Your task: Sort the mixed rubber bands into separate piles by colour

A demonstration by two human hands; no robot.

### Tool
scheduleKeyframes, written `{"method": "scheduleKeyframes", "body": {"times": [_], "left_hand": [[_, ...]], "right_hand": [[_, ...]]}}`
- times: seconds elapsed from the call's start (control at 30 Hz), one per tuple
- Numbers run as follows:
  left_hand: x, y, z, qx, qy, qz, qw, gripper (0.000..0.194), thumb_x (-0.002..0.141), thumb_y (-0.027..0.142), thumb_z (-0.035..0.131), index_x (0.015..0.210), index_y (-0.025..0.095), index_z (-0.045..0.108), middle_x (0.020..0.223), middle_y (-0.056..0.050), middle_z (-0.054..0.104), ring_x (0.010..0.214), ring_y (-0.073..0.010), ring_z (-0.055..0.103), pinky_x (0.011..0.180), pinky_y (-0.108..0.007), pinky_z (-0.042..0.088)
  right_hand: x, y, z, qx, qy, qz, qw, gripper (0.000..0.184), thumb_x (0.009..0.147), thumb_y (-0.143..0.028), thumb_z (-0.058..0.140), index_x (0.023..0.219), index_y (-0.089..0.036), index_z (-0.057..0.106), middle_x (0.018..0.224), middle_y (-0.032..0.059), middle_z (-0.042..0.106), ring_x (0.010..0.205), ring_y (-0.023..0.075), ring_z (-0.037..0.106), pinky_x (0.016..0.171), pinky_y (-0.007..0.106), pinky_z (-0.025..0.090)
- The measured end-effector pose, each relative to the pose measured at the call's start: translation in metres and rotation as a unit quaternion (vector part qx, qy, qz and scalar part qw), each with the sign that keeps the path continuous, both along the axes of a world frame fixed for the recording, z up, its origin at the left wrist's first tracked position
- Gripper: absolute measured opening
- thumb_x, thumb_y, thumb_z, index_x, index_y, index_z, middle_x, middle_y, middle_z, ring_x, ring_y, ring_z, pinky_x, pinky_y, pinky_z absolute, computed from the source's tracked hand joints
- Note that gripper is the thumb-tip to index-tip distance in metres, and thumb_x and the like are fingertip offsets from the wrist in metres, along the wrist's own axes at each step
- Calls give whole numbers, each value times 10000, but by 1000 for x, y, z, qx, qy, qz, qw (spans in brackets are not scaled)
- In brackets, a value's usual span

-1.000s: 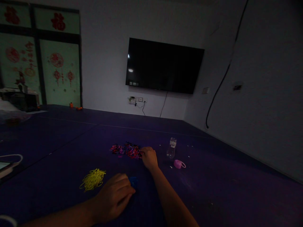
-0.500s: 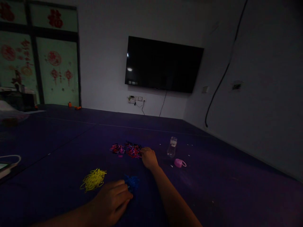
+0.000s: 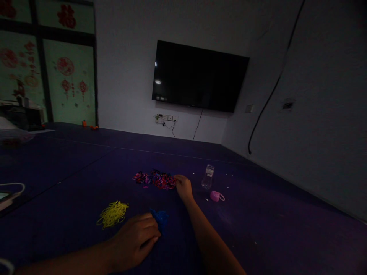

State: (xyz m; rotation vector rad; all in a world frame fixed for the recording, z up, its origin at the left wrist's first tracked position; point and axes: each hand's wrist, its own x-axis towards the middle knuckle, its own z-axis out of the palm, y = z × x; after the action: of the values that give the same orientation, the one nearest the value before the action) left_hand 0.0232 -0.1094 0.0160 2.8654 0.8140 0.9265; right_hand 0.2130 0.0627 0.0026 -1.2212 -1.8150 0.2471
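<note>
At the lower middle of the head view, my left hand (image 3: 137, 238) rests with curled fingers against a small heap of blue rubber bands (image 3: 161, 217), its fingertips on the near left edge. Farther out, my right hand (image 3: 184, 187) reaches to the right edge of a spread pile of mixed rubber bands (image 3: 162, 180), mostly red, pink and black. Its fingers are drawn together there, and what they pinch is too small to make out. To the left of the blue heap lies a loose pile of yellow rubber bands (image 3: 114, 214).
Right of my right arm, a clear plastic bottle (image 3: 207, 178) stands beside a pink cap (image 3: 215, 196) with a loop. White scraps dot the purple surface (image 3: 266, 214). A device with a white cable (image 3: 7, 198) sits at the left edge. A television (image 3: 199, 76) hangs on the wall.
My right hand has shifted slightly right and up along the mixed pile's edge. My left hand stays by the blue heap. The view has tilted a little.
</note>
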Motion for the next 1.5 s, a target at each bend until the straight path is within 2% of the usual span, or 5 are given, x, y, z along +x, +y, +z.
{"method": "scheduleKeyframes", "body": {"times": [0.47, 0.67, 0.93, 1.2, 1.5], "left_hand": [[-1, -3, 4, -14, 13, -53, 998, 252, 882, 127, 437, 1056, 202, 602, 966, -75, 682, 839, -207, 589, 760, -331, 468], [-1, -6, 3, -8, 18, -32, 999, 225, 884, 118, 429, 1017, 189, 595, 955, -69, 667, 846, -203, 571, 772, -327, 453], [0, -8, 7, -17, 37, -32, 999, 234, 864, 92, 425, 1000, 177, 596, 949, -71, 655, 833, -201, 557, 758, -320, 447], [-1, -6, 6, -11, 25, -46, 999, 204, 888, 127, 428, 992, 178, 596, 934, -72, 659, 819, -194, 566, 748, -311, 457], [0, -9, 10, -16, 21, -31, 999, 213, 888, 129, 430, 997, 185, 604, 956, -70, 660, 856, -203, 569, 782, -337, 457]], "right_hand": [[-2, 1, 0, -41, 103, 24, 994, 219, 689, -215, 501, 704, -194, 719, 725, 27, 709, 724, 178, 643, 644, 248, 483], [-14, -2, 5, -160, 212, 88, 960, 355, 717, -403, 504, 507, -147, 633, 385, 10, 538, 389, 119, 485, 401, 205, 336], [-25, -12, 11, -322, 214, 258, 885, 440, 733, -515, 526, 563, -120, 618, 511, 88, 644, 330, 75, 405, 361, 187, 263], [-23, -11, 8, -86, 19, 93, 992, 334, 835, -347, 443, 667, -166, 669, 657, 29, 666, 606, 128, 574, 561, 206, 380], [-30, -28, 15, -3, -256, 71, 964, 269, 900, -283, 422, 823, -210, 668, 929, 31, 670, 874, 136, 596, 714, 207, 389]]}}
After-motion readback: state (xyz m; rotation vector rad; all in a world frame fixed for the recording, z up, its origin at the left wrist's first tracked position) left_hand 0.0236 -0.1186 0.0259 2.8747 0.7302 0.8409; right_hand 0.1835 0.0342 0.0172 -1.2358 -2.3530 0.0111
